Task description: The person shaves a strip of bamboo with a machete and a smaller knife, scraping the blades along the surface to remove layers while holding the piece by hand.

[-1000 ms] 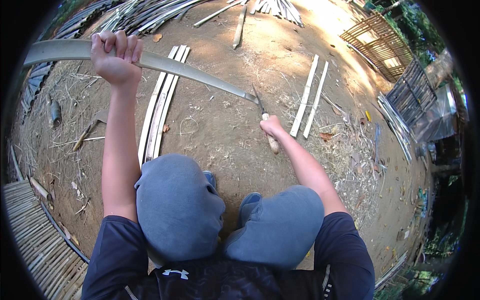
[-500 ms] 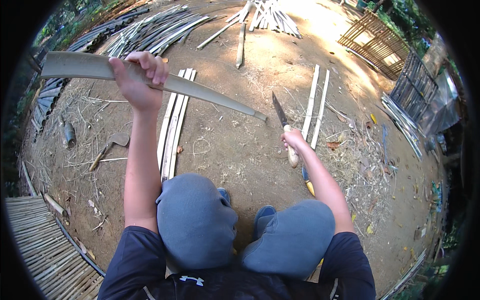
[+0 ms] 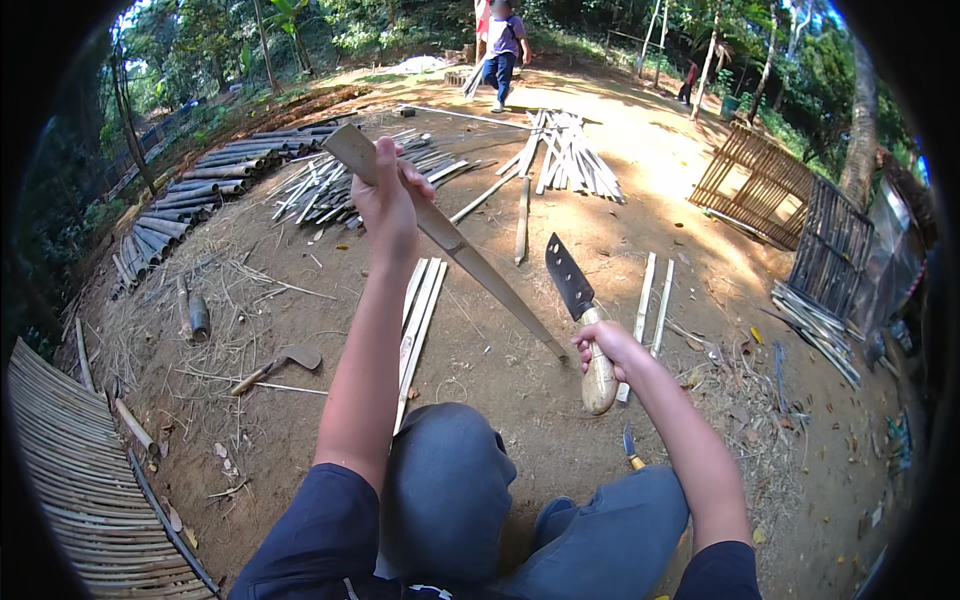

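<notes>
My left hand point(image 3: 393, 205) is closed around the upper part of a long split bamboo slat point(image 3: 482, 270), thumb along its face. The slat slopes down to the right, its lower tip near my right hand. My right hand point(image 3: 612, 350) grips the thick pale handle of a large knife point(image 3: 570, 280). Its dark, broad blade has several holes and points up and away, just right of the slat. Below it, beside my right knee, lies a smaller knife point(image 3: 631, 446) with a yellowish handle. Pale bamboo strips point(image 3: 424, 310) lie on the dirt beyond my left knee.
Two strips point(image 3: 645, 315) lie to the right. A wooden-handled bladed tool point(image 3: 285, 364) rests at left, near a slatted bamboo platform point(image 3: 80, 490). Farther off are dark bamboo poles point(image 3: 190, 200), piled split strips point(image 3: 580, 165), bamboo panels point(image 3: 755, 185) and a walking person point(image 3: 503, 50).
The view has tilted up, bringing trees and a person into sight. The slat has swung from nearly level to a steeper slope, and its lower end is now closer to my right hand.
</notes>
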`<state>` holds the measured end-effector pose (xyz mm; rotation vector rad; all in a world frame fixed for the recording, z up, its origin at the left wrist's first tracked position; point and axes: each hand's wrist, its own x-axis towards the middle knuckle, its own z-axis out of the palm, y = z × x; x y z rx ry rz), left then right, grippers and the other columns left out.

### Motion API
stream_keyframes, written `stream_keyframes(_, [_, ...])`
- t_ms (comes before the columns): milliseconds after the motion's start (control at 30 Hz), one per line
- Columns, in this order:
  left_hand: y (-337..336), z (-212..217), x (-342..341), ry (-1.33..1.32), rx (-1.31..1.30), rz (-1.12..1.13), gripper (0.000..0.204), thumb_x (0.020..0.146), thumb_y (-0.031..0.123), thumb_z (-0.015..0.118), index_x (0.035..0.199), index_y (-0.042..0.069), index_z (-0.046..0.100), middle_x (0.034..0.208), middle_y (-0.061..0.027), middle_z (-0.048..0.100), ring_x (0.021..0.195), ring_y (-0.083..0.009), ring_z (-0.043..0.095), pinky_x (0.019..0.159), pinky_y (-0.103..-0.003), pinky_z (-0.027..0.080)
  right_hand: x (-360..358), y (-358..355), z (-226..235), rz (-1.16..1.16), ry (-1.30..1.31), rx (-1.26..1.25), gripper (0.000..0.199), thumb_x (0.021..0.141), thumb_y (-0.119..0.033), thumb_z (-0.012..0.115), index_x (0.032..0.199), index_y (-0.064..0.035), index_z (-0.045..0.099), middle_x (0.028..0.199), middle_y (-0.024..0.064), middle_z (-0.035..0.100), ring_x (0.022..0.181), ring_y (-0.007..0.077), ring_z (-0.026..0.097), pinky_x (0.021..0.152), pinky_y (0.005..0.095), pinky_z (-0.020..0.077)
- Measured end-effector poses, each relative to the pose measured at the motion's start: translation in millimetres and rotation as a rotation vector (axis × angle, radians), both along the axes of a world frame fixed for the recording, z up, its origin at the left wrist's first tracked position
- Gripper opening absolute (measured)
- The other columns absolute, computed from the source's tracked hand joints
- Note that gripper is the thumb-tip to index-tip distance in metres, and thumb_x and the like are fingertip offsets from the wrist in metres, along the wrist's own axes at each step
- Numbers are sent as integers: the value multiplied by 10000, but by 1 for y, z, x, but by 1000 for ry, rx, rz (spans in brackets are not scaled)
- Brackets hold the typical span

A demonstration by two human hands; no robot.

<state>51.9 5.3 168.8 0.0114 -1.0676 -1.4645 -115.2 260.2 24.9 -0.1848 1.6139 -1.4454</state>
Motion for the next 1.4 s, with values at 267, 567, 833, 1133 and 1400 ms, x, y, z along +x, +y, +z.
stream_keyframes(267, [28, -3, 13, 37, -57, -101, 389, 933, 351, 647, 717, 131, 411, 548, 31, 300, 419, -90, 317, 400, -281, 307, 85, 3, 59, 171, 368, -27, 125, 804, -17, 611, 866, 0, 504, 648, 33, 519, 492, 117, 521, 455, 303, 486])
stream_keyframes(567, [38, -8, 19, 33, 7, 71, 426, 930, 240, 599, 599, 145, 348, 488, 29, 306, 371, -93, 335, 369, -285, 303, 138, -4, 60, 204, 450, -133, 147, 802, -37, 619, 883, 1, 503, 682, 51, 538, 503, 124, 539, 461, 308, 480])
stream_keyframes(833, [31, -6, 27, 27, -29, 14, 427, 935, 222, 559, 600, 165, 301, 503, 49, 250, 379, -62, 284, 367, -266, 273, 123, -10, 49, 236, 632, -91, 121, 788, -41, 611, 831, -12, 501, 628, 58, 541, 496, 154, 561, 452, 319, 467])
stream_keyframes(1133, [23, -12, 26, 5, -67, -25, 402, 936, 253, 561, 632, 170, 312, 510, 52, 245, 394, -66, 272, 390, -256, 273, 110, -7, 26, 236, 662, 42, 84, 769, -45, 586, 778, -20, 506, 621, 94, 557, 497, 180, 572, 476, 356, 467])
stream_keyframes(1400, [23, -13, 26, 0, -16, 61, 418, 938, 256, 575, 640, 177, 294, 518, 48, 219, 424, -74, 271, 419, -263, 277, 90, -4, 16, 214, 417, 144, 80, 783, -66, 547, 819, 5, 555, 723, 154, 614, 538, 192, 599, 510, 351, 498])
